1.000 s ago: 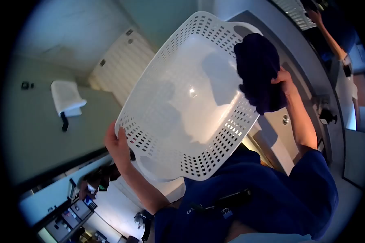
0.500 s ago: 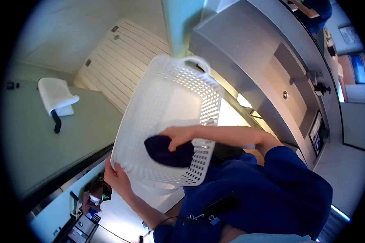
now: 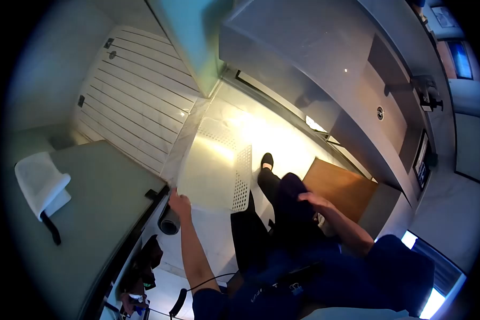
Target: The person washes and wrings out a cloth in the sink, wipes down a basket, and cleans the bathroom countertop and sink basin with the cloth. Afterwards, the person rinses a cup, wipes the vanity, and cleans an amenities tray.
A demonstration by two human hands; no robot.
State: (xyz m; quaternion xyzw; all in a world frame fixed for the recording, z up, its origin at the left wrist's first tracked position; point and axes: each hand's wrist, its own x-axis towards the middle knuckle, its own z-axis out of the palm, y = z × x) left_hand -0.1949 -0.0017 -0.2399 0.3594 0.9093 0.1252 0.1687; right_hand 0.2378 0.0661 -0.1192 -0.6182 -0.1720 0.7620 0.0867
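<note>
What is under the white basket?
Pale floor shows around the basket, and the left trouser leg disappears at its near edge; that foot is covered, as is anything directly beneath. The left hand is at its corner.

Shirt chest: the dark-blue shirt (image 3: 330, 272) bears a short row of small pale letters, slanted and dim; they cannot be read with certainty.
Washbasin-side panel: the dark-framed panel (image 3: 422, 162) beside the washbasin (image 3: 380, 128) shows pale marks, too small to make out as words or numbers.
Upper-right screen: the lit screen (image 3: 460, 60) glows blue; whether it carries text cannot be told.
Upper-right wall frame: the framed picture (image 3: 444, 17) holds faint marks, none readable.
Legible in full: no text, label, brand, number or sign.
</note>
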